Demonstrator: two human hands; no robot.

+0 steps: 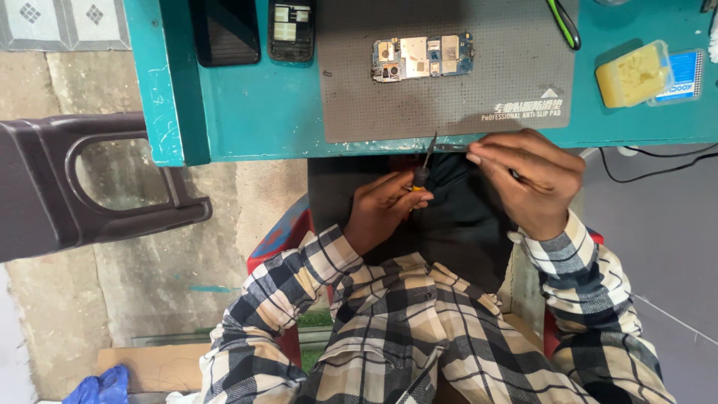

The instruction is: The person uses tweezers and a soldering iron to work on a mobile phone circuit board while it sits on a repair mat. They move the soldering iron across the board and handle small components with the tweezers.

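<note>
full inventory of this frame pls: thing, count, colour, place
circuit board: 1, blue and gold, on the mat
anti-slip mat: 1, grey, on the table
table: 1, teal, top of view
phone shell: 1, black, left of the mat
dark slab: 1, black, far left on the table
sponge: 1, yellow, right on the table
chair: 1, dark plastic, left on the floor
screwdriver: 1, dark, in left hand
left hand: grips the screwdriver
right hand: fingers pinched at the table edge
</note>
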